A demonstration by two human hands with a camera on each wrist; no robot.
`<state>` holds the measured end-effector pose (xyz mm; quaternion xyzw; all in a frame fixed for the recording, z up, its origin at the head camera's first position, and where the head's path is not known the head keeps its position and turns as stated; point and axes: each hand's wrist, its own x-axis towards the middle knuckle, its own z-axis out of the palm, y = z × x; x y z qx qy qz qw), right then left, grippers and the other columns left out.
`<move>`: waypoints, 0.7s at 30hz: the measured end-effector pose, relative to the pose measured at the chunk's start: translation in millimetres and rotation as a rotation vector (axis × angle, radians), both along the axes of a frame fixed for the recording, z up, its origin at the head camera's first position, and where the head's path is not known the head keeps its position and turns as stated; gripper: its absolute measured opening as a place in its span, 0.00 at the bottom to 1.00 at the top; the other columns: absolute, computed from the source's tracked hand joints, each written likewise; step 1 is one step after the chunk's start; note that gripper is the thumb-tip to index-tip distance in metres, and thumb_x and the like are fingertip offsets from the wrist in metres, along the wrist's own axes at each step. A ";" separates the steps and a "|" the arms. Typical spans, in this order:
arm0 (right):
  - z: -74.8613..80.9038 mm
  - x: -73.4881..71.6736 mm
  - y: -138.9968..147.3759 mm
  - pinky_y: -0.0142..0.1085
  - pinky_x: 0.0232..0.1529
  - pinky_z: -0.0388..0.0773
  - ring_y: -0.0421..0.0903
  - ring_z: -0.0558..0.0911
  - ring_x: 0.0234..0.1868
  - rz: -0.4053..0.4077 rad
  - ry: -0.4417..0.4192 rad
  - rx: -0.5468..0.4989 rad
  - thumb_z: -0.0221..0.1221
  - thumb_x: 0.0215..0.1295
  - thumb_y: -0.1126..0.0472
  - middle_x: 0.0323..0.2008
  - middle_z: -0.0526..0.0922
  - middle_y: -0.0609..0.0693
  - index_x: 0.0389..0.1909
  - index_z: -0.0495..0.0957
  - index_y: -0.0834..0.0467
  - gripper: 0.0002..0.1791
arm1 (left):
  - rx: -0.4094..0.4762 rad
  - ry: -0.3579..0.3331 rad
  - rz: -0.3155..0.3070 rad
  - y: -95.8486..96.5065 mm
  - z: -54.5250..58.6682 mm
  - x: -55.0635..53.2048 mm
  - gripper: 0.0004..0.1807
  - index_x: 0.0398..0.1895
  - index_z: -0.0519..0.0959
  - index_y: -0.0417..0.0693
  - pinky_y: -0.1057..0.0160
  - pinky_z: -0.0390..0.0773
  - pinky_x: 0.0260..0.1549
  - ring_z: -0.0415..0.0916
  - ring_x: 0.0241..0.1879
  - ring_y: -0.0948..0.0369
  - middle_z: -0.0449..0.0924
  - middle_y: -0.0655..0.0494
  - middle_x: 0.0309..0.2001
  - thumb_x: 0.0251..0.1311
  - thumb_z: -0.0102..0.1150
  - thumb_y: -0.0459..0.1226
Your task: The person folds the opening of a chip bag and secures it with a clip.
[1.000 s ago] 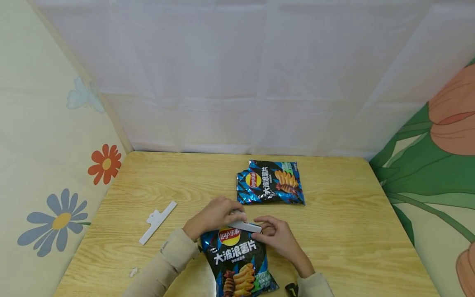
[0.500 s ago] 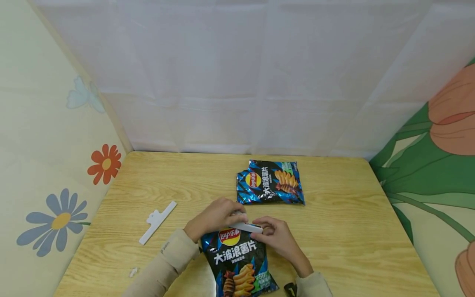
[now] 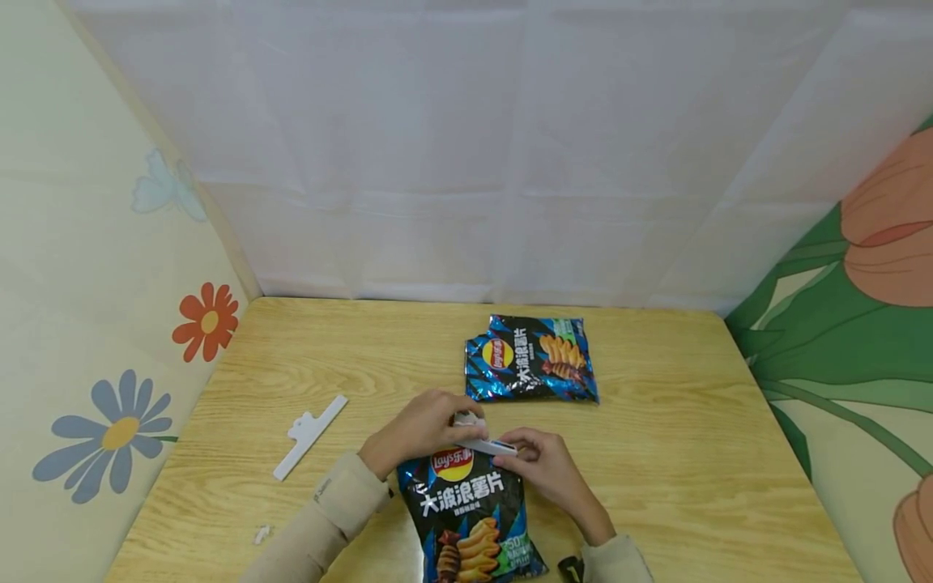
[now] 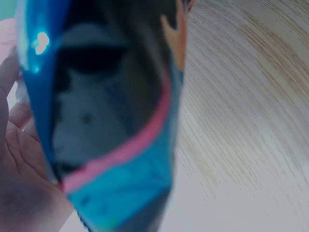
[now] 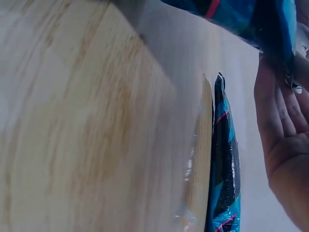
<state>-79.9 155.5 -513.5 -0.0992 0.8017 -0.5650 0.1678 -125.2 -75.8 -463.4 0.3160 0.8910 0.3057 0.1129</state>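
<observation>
In the head view an upright-facing black and blue chip bag [image 3: 466, 506] stands near the front edge of the table. Across its top edge lies a white bag clip [image 3: 490, 446]. My left hand [image 3: 419, 427] grips the clip by its handle from the left. At the clip's right end, the thumb and fingers of my right hand [image 3: 547, 465] pinch the bag's top corner and clip end. The left wrist view shows the bag's side [image 4: 111, 121] up close, partly covering the left hand [image 4: 29, 179]. In the right wrist view the right hand [image 5: 289, 140] is at the bag's edge [image 5: 251, 19].
A second chip bag [image 3: 535, 360] with a torn corner lies farther back on the wooden table [image 3: 678, 437]. To the left is another white bag clip [image 3: 309, 437], with a small white scrap [image 3: 262, 534] below it. A white sheet [image 3: 466, 162] hangs behind the table.
The clip has shifted slightly to the right and tilted a little. More of its white handle shows now beneath the left fingers. The right hand has moved only slightly.
</observation>
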 end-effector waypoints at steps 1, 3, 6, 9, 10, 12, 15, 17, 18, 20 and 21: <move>-0.2 0.1 0.4 0.28 0.25 0.74 0.38 0.84 0.27 -0.001 -0.001 -0.001 0.68 0.61 0.59 0.38 0.87 0.60 0.47 0.81 0.65 0.17 | 0.003 0.001 0.016 -1.2 -0.1 0.5 0.18 0.47 0.85 0.51 0.72 0.73 0.30 0.74 0.28 0.71 0.86 0.60 0.36 0.68 0.57 0.52; -0.6 0.4 1.2 0.28 0.26 0.75 0.38 0.84 0.28 -0.004 -0.008 -0.002 0.68 0.62 0.59 0.38 0.87 0.60 0.47 0.81 0.65 0.17 | 0.015 0.000 0.052 -4.2 -0.3 1.3 0.20 0.49 0.85 0.51 0.71 0.75 0.31 0.76 0.30 0.71 0.87 0.60 0.38 0.69 0.55 0.54; -1.0 1.2 2.7 0.28 0.27 0.77 0.38 0.84 0.29 -0.015 -0.014 -0.001 0.67 0.62 0.59 0.38 0.87 0.60 0.47 0.81 0.65 0.17 | 0.028 0.006 0.113 -9.7 -0.1 2.3 0.20 0.48 0.85 0.54 0.70 0.77 0.32 0.78 0.31 0.70 0.86 0.61 0.38 0.71 0.52 0.54; -1.1 2.4 4.1 0.28 0.27 0.77 0.38 0.84 0.28 -0.026 -0.022 -0.003 0.67 0.62 0.59 0.38 0.87 0.60 0.47 0.81 0.65 0.17 | 0.039 0.017 0.176 -16.2 -1.1 3.4 0.19 0.48 0.85 0.54 0.68 0.77 0.34 0.78 0.34 0.68 0.86 0.61 0.39 0.72 0.51 0.53; -1.0 2.8 4.6 0.28 0.27 0.77 0.38 0.84 0.28 -0.029 -0.023 -0.001 0.67 0.62 0.60 0.38 0.87 0.60 0.47 0.81 0.65 0.17 | 0.041 0.019 0.199 -18.4 -1.6 4.2 0.18 0.48 0.85 0.54 0.67 0.77 0.35 0.78 0.35 0.67 0.86 0.61 0.40 0.72 0.51 0.52; -0.7 3.6 5.4 0.28 0.25 0.75 0.38 0.83 0.26 -0.034 -0.027 0.004 0.67 0.62 0.60 0.38 0.87 0.59 0.47 0.81 0.65 0.17 | 0.048 0.032 0.239 -22.8 -2.9 6.0 0.17 0.48 0.85 0.53 0.66 0.77 0.35 0.78 0.36 0.66 0.86 0.61 0.41 0.72 0.52 0.51; -0.4 4.3 6.6 0.27 0.23 0.71 0.37 0.80 0.25 -0.040 -0.031 0.009 0.67 0.62 0.60 0.37 0.87 0.59 0.48 0.80 0.65 0.17 | 0.061 0.047 0.305 -29.0 -6.2 9.8 0.15 0.48 0.85 0.52 0.64 0.77 0.36 0.78 0.38 0.65 0.86 0.60 0.42 0.71 0.54 0.49; -0.4 4.6 7.5 0.28 0.22 0.70 0.38 0.80 0.25 -0.045 -0.037 0.007 0.67 0.63 0.60 0.37 0.87 0.58 0.48 0.80 0.65 0.17 | 0.079 0.042 0.345 -32.8 -8.0 12.6 0.15 0.49 0.84 0.50 0.63 0.78 0.37 0.78 0.39 0.64 0.86 0.58 0.43 0.71 0.55 0.47; -0.7 4.6 8.0 0.28 0.23 0.71 0.38 0.81 0.26 -0.046 -0.038 0.004 0.66 0.63 0.60 0.38 0.87 0.59 0.49 0.80 0.65 0.17 | 0.085 0.033 0.366 -34.5 -8.2 14.4 0.16 0.50 0.84 0.49 0.61 0.79 0.38 0.78 0.39 0.63 0.86 0.57 0.44 0.71 0.56 0.47; -1.0 4.9 8.9 0.28 0.24 0.73 0.39 0.82 0.28 -0.051 -0.039 0.002 0.66 0.63 0.60 0.39 0.87 0.59 0.49 0.80 0.65 0.17 | 0.111 0.008 0.406 -37.8 -10.0 17.3 0.17 0.53 0.82 0.46 0.59 0.80 0.40 0.79 0.40 0.62 0.85 0.55 0.44 0.70 0.57 0.46; -1.4 5.0 9.5 0.28 0.25 0.74 0.39 0.83 0.29 -0.054 -0.039 -0.001 0.66 0.63 0.60 0.39 0.88 0.59 0.49 0.80 0.65 0.17 | 0.124 -0.007 0.427 -39.4 -11.1 18.9 0.17 0.55 0.81 0.46 0.59 0.80 0.40 0.79 0.41 0.61 0.85 0.54 0.44 0.70 0.57 0.45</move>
